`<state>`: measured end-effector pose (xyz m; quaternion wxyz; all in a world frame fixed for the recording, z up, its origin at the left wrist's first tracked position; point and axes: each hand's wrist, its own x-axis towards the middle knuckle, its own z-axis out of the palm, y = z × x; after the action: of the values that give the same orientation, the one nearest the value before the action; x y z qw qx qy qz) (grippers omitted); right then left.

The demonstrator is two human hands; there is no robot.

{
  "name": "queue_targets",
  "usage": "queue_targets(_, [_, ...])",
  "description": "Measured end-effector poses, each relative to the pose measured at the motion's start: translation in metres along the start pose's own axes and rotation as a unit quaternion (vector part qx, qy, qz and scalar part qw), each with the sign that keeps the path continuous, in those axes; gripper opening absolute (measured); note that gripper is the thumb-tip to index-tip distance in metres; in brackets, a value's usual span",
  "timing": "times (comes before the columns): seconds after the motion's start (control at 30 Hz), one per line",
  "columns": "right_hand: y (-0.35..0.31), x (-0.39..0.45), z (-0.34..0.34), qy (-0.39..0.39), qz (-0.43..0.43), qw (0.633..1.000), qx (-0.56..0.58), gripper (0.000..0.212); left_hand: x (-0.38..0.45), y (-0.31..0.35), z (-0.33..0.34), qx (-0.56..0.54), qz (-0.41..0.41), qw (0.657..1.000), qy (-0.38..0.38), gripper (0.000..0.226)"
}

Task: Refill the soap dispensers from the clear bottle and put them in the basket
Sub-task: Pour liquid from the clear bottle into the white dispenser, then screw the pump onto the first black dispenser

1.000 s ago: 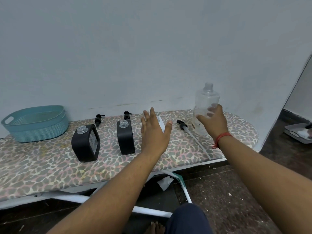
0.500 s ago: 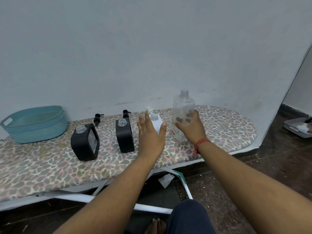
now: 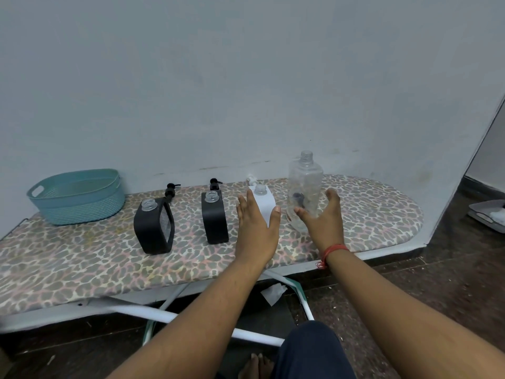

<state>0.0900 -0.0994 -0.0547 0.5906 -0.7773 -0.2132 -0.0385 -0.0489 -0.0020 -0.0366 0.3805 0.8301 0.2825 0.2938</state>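
Observation:
A clear bottle point(image 3: 304, 184) with no cap stands upright on the leopard-print board point(image 3: 82, 263). My right hand point(image 3: 323, 217) is cupped around its lower part, fingers spread and loose. Just to its left is a white dispenser point(image 3: 263, 205) with an open neck; my left hand point(image 3: 257, 231) is held flat in front of it, thumb at its right edge. Two black dispensers point(image 3: 153, 228) point(image 3: 214, 220) stand open further left. Black pumps point(image 3: 170, 190) point(image 3: 215, 184) and a white pump point(image 3: 250, 179) lie behind them. The teal basket point(image 3: 76, 196) sits at the far left.
A wall runs close behind the board. White board legs point(image 3: 153, 314) and a paper scrap point(image 3: 273, 292) are on the dark floor below. A grey tray point(image 3: 485, 214) lies on the floor at the right. My knee point(image 3: 314, 348) is at the bottom.
My right hand brought the clear bottle leftward from the board's right end, set it down beside the white dispenser and loosened its fingers. My left hand stayed by the white dispenser.

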Motion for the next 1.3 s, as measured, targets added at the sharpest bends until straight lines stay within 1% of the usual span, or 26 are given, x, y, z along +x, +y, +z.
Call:
queue_targets(0.07, [0.000,-0.006,-0.006,0.026,-0.013,1.000,-0.003,0.093,-0.004,0.001,-0.003,0.004,0.003,1.000,-0.003,0.081])
queue_targets(0.2, [-0.011,-0.022,-0.016,0.067,-0.050,0.997,-0.006,0.079,-0.014,0.009,-0.013,-0.002,0.022,1.000,0.000,0.080])
queue_targets(0.27, [-0.022,-0.033,-0.018,0.074,-0.086,0.993,-0.013,0.072,-0.019,0.015,-0.022,-0.004,0.034,0.999,0.005,0.080])
queue_targets(0.37, [-0.048,-0.048,-0.018,0.072,-0.166,0.983,-0.034,0.059,-0.027,0.026,-0.043,0.003,0.061,0.998,0.012,0.081])
queue_targets(0.47, [-0.080,-0.061,-0.009,0.029,-0.216,0.976,-0.029,0.046,-0.033,0.035,-0.072,0.012,0.082,0.996,0.026,0.082])
queue_targets(0.6, [-0.120,-0.067,0.017,-0.040,-0.242,0.969,-0.036,0.040,-0.031,0.037,-0.118,0.037,0.099,0.993,0.056,0.082])
queue_targets(0.73, [-0.155,-0.066,0.060,-0.105,-0.225,0.968,-0.046,0.033,-0.020,0.013,-0.163,0.089,0.107,0.986,0.095,0.081])
queue_targets(0.87, [-0.186,-0.060,0.114,-0.176,-0.220,0.956,-0.087,0.026,-0.010,-0.030,-0.196,0.126,0.077,0.980,0.136,0.080])
queue_targets(0.93, [-0.200,-0.050,0.146,-0.223,-0.218,0.940,-0.137,0.027,-0.008,-0.054,-0.210,0.131,0.058,0.977,0.159,0.080])
queue_targets(1.03, [-0.217,-0.034,0.196,-0.304,-0.212,0.895,-0.248,0.029,-0.010,-0.086,-0.221,0.147,0.036,0.971,0.183,0.084])
queue_targets(1.17, [-0.229,-0.013,0.266,-0.385,-0.205,0.828,-0.354,0.033,-0.012,-0.125,-0.220,0.126,-0.012,0.978,0.168,0.094])
queue_targets(1.23, [-0.231,0.000,0.295,-0.406,-0.211,0.794,-0.400,0.034,-0.012,-0.138,-0.217,0.105,-0.021,0.982,0.155,0.094])
queue_targets(1.3, [-0.229,0.012,0.322,-0.423,-0.208,0.770,-0.429,0.036,-0.009,-0.148,-0.211,0.094,-0.024,0.984,0.147,0.095])
